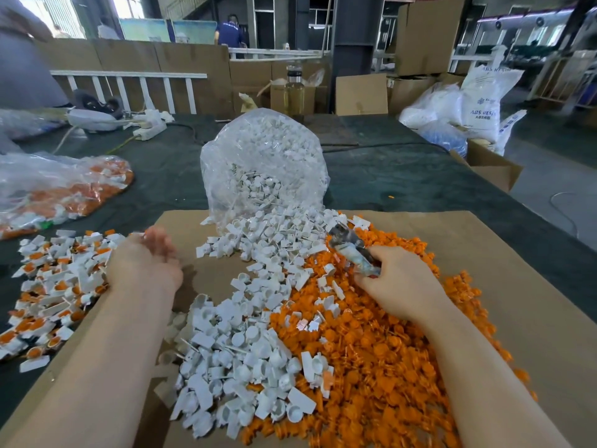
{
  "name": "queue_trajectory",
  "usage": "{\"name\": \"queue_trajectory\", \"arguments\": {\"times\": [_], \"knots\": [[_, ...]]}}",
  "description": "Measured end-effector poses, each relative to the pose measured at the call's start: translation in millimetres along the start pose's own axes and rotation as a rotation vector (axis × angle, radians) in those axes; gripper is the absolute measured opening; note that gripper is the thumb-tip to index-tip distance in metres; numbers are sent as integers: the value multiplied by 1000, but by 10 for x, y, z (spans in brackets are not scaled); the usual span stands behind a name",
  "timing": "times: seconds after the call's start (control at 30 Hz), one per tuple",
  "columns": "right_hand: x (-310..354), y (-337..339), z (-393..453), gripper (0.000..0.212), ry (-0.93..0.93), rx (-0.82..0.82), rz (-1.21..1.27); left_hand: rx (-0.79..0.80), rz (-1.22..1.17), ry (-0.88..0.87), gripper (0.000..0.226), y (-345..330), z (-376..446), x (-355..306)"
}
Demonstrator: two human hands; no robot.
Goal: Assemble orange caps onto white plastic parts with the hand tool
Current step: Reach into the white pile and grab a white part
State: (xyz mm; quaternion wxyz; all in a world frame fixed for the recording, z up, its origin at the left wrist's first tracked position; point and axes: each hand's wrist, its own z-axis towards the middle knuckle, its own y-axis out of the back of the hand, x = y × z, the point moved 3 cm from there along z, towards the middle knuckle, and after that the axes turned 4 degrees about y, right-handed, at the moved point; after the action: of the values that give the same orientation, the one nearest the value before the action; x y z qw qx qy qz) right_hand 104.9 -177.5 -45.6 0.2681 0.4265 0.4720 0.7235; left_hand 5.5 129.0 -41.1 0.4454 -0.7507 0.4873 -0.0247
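Observation:
A heap of loose orange caps [381, 360] covers the right half of a cardboard sheet [504, 270]. White plastic parts [245, 354] lie in a heap beside it, spilling from a clear bag [261, 163]. My right hand [400, 282] grips the hand tool [352, 250], a tape-wrapped metal piece, above the orange caps. Near the sheet's left edge my left hand [147, 263] hovers with relaxed fingers and holds nothing. To its left lies a pile of assembled white parts with orange caps [55, 286].
A second clear bag of capped parts [58, 189] lies at the far left on the dark green table cover [403, 176]. A bottle of yellowish liquid [294, 88], cardboard boxes and white sacks [478, 101] stand at the back. A person in grey stands at far left.

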Motion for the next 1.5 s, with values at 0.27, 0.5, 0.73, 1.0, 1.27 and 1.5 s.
{"name": "queue_trajectory", "arguments": {"times": [0.27,0.5,0.73,1.0,1.27,1.5], "knots": [[125,-97,-4,10,60,45,-52,756,1667,-368,7,-155,-561,645],[130,-112,-15,11,59,23,-53,939,2053,-791,18,-39,-669,965],[172,-59,-22,25,18,-77,56,960,2097,-947,11,-33,-711,956],[203,12,-38,9,8,-148,214,948,2040,-898,17,-51,-723,973],[240,65,-62,17,7,-158,561,809,1407,-193,4,-57,-812,1019],[351,114,-91,27,122,-186,699,843,1270,-120,5,-25,-933,1095]]}}
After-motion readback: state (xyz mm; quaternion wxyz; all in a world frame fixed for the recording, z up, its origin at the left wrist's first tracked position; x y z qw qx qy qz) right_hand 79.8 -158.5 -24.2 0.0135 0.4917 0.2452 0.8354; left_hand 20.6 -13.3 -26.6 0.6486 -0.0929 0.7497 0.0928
